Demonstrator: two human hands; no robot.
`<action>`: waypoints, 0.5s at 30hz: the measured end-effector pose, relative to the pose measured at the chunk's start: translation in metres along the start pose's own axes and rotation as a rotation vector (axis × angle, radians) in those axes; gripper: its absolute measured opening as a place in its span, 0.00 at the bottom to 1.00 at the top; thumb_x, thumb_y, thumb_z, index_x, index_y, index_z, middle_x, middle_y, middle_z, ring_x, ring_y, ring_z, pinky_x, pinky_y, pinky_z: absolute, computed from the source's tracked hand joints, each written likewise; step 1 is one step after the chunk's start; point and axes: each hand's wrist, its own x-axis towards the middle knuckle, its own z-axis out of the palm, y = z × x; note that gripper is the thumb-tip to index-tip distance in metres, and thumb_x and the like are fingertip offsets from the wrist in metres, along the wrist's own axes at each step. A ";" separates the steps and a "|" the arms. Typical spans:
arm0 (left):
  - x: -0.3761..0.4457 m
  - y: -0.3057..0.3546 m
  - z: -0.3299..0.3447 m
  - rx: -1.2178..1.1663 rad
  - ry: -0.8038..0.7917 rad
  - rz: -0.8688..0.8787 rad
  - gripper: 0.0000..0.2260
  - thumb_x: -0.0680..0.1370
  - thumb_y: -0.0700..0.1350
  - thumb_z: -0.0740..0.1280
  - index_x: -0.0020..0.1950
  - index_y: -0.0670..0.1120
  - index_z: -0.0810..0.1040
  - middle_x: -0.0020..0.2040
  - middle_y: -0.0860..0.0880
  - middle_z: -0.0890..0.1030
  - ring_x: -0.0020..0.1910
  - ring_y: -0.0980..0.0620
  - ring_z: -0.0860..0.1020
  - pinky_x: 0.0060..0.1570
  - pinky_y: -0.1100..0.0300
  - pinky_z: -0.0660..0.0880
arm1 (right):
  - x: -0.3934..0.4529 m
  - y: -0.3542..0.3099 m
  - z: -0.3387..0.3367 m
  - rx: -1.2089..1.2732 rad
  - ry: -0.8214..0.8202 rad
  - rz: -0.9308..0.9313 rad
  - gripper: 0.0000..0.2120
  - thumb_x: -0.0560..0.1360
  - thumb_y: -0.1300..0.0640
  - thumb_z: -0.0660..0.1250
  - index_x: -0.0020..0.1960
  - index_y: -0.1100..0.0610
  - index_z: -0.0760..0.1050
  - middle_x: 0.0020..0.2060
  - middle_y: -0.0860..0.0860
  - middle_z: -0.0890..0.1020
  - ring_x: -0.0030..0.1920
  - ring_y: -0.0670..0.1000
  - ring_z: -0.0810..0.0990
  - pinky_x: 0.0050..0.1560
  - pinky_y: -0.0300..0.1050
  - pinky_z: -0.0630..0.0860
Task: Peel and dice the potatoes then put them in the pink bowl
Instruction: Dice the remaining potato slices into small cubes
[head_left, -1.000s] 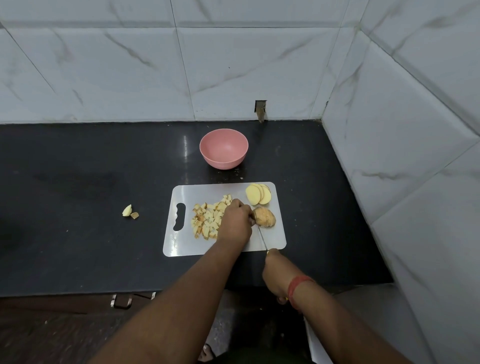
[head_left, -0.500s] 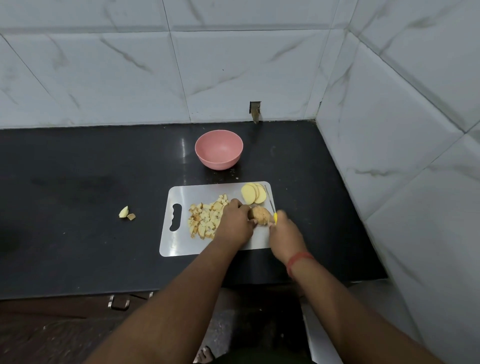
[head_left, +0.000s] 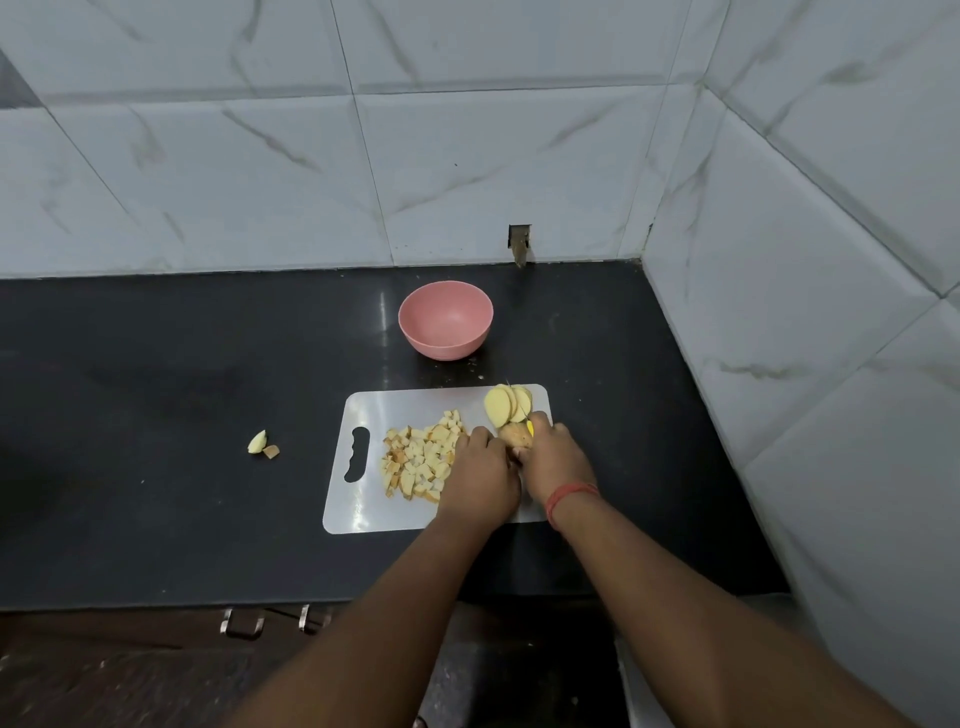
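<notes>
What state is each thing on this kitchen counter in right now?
pink bowl: upright, empty
cutting board: flat on counter
diced potato: piled on board
potato slices: overlapping, uncut
potato piece: gripped, being sliced
knife: gripped, at potato piece
left hand: steadying potato piece
right hand: holding knife
scraps: on counter

Spanning the frame's middle: black stone countertop. Meeting in the upper right corner: white marble-veined wall tiles. Gleaming at lower left: metal drawer handles.

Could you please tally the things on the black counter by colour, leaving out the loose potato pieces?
Pink: 1, the round pink bowl
White: 1, the white plastic cutting board
Yellow: 1, the yellow-handled knife
Total: 3
</notes>
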 end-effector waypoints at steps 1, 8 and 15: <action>0.000 0.001 -0.001 0.002 -0.002 -0.003 0.11 0.82 0.45 0.60 0.57 0.40 0.78 0.55 0.44 0.73 0.56 0.47 0.69 0.58 0.54 0.71 | 0.001 0.000 0.000 -0.002 -0.003 -0.006 0.17 0.79 0.52 0.62 0.66 0.52 0.64 0.54 0.55 0.73 0.49 0.57 0.77 0.43 0.47 0.71; -0.005 0.011 -0.008 0.232 -0.011 0.025 0.15 0.80 0.50 0.57 0.59 0.46 0.79 0.55 0.47 0.76 0.55 0.47 0.70 0.54 0.53 0.69 | 0.003 -0.001 -0.003 0.011 -0.022 -0.006 0.19 0.79 0.53 0.62 0.68 0.51 0.64 0.55 0.55 0.73 0.48 0.55 0.76 0.42 0.46 0.70; -0.015 0.012 -0.006 0.345 -0.021 0.034 0.15 0.78 0.50 0.59 0.62 0.50 0.77 0.55 0.48 0.77 0.55 0.46 0.73 0.55 0.50 0.67 | 0.001 0.002 -0.009 0.061 -0.038 0.005 0.17 0.77 0.54 0.62 0.65 0.51 0.67 0.54 0.54 0.74 0.50 0.56 0.77 0.48 0.49 0.75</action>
